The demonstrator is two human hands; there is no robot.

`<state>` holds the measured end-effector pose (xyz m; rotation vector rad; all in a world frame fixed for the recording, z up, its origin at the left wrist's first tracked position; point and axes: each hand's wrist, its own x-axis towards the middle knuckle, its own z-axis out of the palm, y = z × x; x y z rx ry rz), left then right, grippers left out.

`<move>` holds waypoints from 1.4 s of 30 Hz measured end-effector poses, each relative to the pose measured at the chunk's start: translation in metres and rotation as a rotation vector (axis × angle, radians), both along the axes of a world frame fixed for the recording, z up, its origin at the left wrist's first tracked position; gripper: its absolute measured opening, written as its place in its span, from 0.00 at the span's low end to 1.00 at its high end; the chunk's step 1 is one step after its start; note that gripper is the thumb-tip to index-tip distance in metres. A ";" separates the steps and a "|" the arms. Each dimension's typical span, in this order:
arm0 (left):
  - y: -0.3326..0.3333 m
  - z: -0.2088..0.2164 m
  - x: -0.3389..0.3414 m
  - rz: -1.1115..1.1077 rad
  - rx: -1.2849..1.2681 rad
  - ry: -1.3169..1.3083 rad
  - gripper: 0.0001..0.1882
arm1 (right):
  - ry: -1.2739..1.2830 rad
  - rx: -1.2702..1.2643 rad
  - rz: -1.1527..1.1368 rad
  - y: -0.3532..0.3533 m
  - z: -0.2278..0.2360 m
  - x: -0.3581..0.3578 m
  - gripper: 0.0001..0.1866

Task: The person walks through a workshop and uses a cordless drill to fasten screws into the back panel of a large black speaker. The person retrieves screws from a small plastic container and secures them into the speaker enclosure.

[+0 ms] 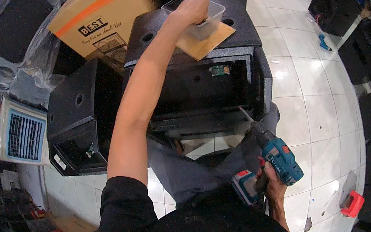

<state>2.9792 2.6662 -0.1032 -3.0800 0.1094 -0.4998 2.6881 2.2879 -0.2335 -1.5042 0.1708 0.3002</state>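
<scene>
My left hand [194, 9] reaches down into a clear plastic tub [217, 13], its fingers curled and their tips hidden. The tub rests on a flat tan sheet [207, 47] on top of a black speaker cabinet [250, 33]. Inside the cabinet's open front sits a small green circuit board [220, 70]. My right hand [274, 183] is wrapped round the handle of a teal cordless drill [281, 161]. The drill's long bit points up and leftward, its tip near the cabinet's lower right edge.
Left of it stands another open speaker cabinet [79, 103], beside a white air vent unit [23, 132]. A large cardboard box [107, 19] stands behind. More black cabinets line the right; a teal tool [324, 42] and a red object [352, 204] lie on the tiled floor [320, 109].
</scene>
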 end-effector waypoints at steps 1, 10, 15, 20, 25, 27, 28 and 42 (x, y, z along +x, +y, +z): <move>-0.003 0.005 -0.009 0.009 -0.003 -0.066 0.07 | -0.012 0.003 -0.003 0.002 0.000 -0.001 0.11; -0.067 -0.041 -0.177 0.009 -1.140 -0.312 0.07 | -0.061 -0.107 0.178 0.005 0.003 0.003 0.14; -0.087 -0.154 -0.219 0.268 -2.215 0.007 0.12 | -0.194 -0.253 0.332 0.016 -0.005 0.008 0.14; -0.092 -0.166 -0.229 0.158 -2.690 0.055 0.12 | -0.366 -0.295 0.398 0.019 -0.030 0.011 0.14; -0.086 -0.167 -0.232 0.046 -2.688 0.101 0.13 | -0.110 -0.103 0.323 0.037 -0.001 0.006 0.15; -0.084 -0.168 -0.234 0.043 -2.692 0.108 0.13 | -0.119 -0.119 0.295 0.041 0.006 0.006 0.14; -0.084 -0.166 -0.235 0.046 -2.696 0.108 0.13 | -0.103 -0.102 0.294 0.044 0.009 0.007 0.15; -0.077 -0.172 -0.228 0.112 -2.593 0.173 0.12 | -0.401 -0.475 0.452 0.026 -0.041 0.024 0.16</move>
